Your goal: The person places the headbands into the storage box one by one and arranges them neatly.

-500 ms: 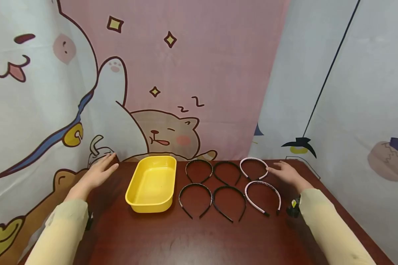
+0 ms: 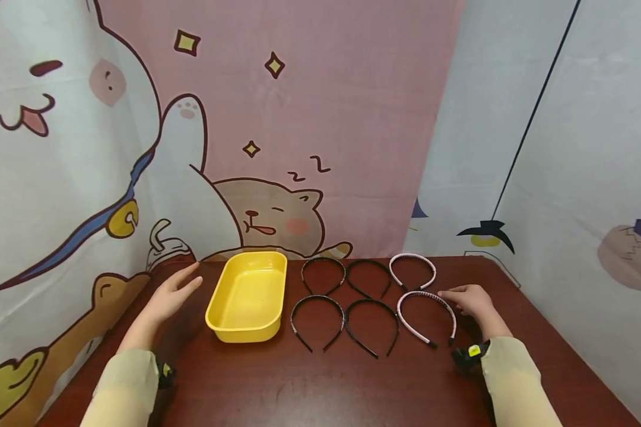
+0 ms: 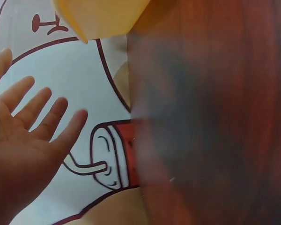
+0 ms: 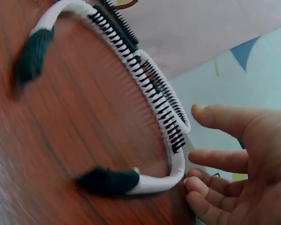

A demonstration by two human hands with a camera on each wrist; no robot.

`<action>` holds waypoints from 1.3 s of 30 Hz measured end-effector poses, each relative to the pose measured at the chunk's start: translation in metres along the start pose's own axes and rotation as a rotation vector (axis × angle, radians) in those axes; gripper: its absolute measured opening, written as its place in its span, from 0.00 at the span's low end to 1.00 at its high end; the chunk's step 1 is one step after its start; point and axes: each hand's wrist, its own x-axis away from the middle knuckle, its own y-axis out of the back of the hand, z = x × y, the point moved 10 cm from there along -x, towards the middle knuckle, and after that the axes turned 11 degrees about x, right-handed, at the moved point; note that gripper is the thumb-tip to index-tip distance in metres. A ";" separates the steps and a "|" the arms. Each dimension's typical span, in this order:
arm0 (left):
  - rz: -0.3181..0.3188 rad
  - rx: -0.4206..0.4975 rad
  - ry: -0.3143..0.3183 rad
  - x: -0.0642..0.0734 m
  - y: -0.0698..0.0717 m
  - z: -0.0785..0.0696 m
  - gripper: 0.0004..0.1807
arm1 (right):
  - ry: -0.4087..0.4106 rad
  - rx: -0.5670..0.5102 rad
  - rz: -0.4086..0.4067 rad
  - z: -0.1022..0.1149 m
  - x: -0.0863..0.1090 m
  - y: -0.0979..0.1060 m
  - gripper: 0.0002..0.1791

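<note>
My right hand hovers beside the right side of the front pink headband, fingertips close to it. In the right wrist view this headband shows black comb teeth and dark ends; thumb and fingers are spread apart next to it, gripping nothing. Behind it lies another pink headband. My left hand holds nothing, its fingers extended, left of the yellow tray. The left wrist view shows that palm with the fingers spread.
Several dark headbands lie in two rows between the tray and the pink ones, among them a front one and a back one. A brown table meets a cartoon-printed cloth behind and at both sides.
My right hand has moved down and slightly right, from beside the back pink headband to beside the front one, its fingers now more bent. My left hand has shifted slightly right and down.
</note>
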 end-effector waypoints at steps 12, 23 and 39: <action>0.016 0.444 0.176 0.018 -0.034 0.040 0.36 | 0.004 0.068 -0.045 0.002 0.010 -0.003 0.30; 0.038 0.567 0.202 0.027 -0.044 0.039 0.33 | 0.019 0.122 -0.073 0.003 0.009 -0.007 0.27; 0.126 0.559 0.204 0.031 -0.048 0.034 0.34 | 0.033 0.126 -0.115 0.002 0.009 -0.006 0.26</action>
